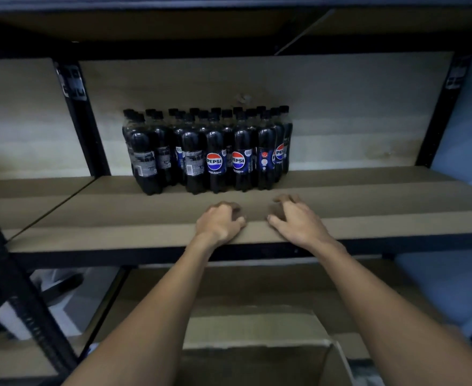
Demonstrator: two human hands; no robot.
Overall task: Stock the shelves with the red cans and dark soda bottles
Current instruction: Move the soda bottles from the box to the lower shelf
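The dark Pepsi bottles (pixel 209 151) stand packed together toward the back of the wooden shelf (pixel 90 218). Both hands are by the shelf's front edge, apart from the bottles. The left hand (pixel 220 222) is curled up and holds nothing. The right hand (pixel 296 218) is loose, with bent fingers, and holds nothing too.

Brown shelf board (pixel 368 196), a tight cluster of dark soda bottles (pixel 209 151) toward its back.
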